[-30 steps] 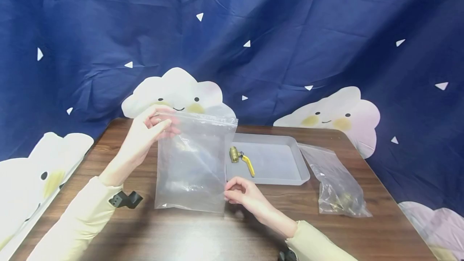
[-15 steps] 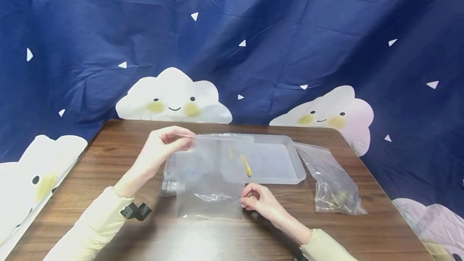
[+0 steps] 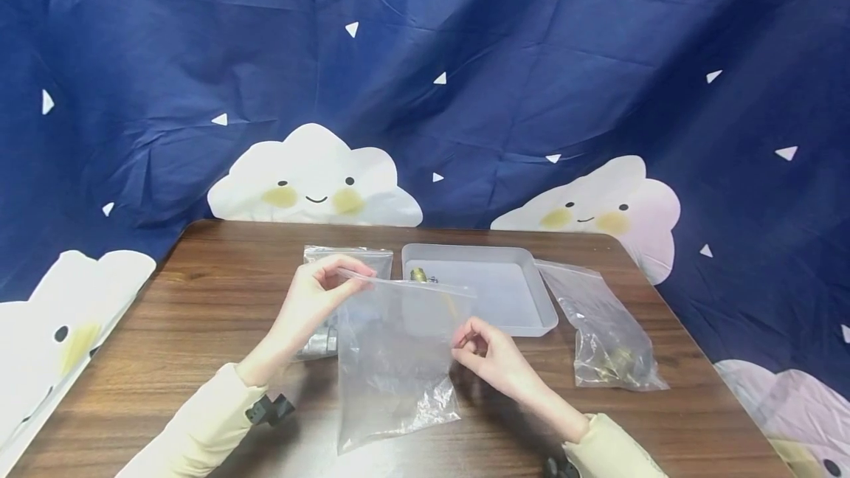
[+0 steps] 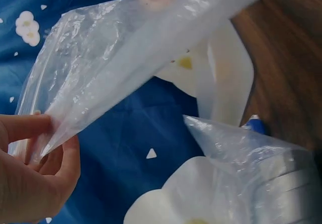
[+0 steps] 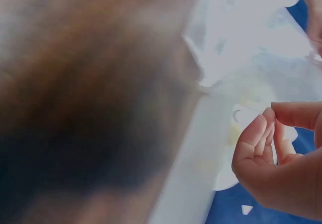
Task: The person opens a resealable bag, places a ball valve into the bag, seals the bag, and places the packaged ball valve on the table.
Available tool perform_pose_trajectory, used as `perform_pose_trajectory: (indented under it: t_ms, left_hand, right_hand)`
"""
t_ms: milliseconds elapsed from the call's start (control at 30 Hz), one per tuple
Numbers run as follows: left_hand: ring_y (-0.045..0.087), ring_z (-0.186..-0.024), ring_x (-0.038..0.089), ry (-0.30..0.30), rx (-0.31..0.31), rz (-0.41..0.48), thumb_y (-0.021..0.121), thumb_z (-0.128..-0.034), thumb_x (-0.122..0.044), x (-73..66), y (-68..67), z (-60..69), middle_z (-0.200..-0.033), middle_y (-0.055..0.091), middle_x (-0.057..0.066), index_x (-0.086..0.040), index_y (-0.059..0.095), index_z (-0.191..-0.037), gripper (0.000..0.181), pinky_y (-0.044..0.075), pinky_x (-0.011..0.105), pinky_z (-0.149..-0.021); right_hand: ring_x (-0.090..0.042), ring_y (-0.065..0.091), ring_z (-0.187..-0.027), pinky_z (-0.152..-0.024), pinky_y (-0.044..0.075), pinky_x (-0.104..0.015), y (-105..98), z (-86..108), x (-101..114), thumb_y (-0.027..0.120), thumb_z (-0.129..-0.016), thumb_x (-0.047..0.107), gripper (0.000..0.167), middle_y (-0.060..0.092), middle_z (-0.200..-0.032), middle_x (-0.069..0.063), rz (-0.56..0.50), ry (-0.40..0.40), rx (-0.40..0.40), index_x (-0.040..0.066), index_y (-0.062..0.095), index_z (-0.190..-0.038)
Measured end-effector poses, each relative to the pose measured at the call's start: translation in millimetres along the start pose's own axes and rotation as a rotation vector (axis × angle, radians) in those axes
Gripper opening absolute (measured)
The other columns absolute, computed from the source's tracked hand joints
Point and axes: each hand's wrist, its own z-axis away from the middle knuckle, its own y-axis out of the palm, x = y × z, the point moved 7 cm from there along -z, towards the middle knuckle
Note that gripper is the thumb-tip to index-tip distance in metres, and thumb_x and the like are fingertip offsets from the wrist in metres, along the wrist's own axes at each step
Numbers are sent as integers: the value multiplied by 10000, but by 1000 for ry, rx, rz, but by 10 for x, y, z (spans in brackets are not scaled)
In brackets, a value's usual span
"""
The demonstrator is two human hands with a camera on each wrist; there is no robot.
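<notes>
A clear zip-lock bag (image 3: 398,367) hangs upright over the front of the table, its zip edge uppermost. My left hand (image 3: 325,290) pinches its top left corner between thumb and fingers; the left wrist view shows the bag (image 4: 100,68) slanting away from those fingertips. At the bag's right edge, my right hand (image 3: 494,360) has thumb and fingertips together, pinching the side. Behind the bag, a brass ball valve (image 3: 417,275) with a yellow lever lies in a shallow translucent tray (image 3: 505,293). The lever shows only faintly through the plastic.
Another zip-lock bag (image 3: 319,341) with a grey metal object lies behind my left hand. To the tray's right is a third bag (image 3: 607,330) with brass-coloured contents. A blue curtain (image 3: 425,94) with clouds hangs behind the wooden table (image 3: 219,279).
The held bag has come down and to the right with both hands, and its lower edge is nearer me. The bag with the grey object has come into view behind it.
</notes>
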Motion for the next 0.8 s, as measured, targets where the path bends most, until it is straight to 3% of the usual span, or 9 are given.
perform_pose_trajectory:
  t_ms: [367, 533, 667, 800]
  left_hand:
    - [727, -778, 55, -20, -4, -60, 678, -895, -67, 43, 43, 32, -973, 770, 143, -85, 734, -1006, 126, 522, 183, -729]
    - [711, -759, 77, -23, -16, -115, 724, -881, -130, 16, 19, 26, -995, 773, 77, -134, 743, -993, 113, 516, 193, -701]
    - [723, -857, 80, 31, 19, -165, 766, -856, -151, -80, 27, 6, -1028, 768, 30, -164, 738, -1018, 165, 565, 214, -774]
    - [727, -883, 50, 160, 71, -247, 770, -852, -133, -218, 68, 11, -990, 772, -18, -184, 757, -1000, 157, 585, 224, -786]
  right_hand:
    - [-9, 572, -700, -619, 517, -197, -275, -93, 398, 714, -855, 25, 146, 638, -798, -49, 39, -98, -118, 77, 604, -936]
    - [-14, 579, -677, -578, 493, -191, -339, -88, 503, 726, -851, 31, 142, 644, -771, -29, 57, -136, -172, 101, 616, -907]
    - [9, 573, -670, -573, 514, -199, -343, -82, 554, 741, -818, 5, 169, 647, -762, 8, 141, -220, -224, 126, 628, -850]
    - [18, 532, -654, -554, 522, -236, -333, -71, 583, 768, -782, 13, 219, 592, -732, 67, 260, -302, -269, 171, 621, -816]
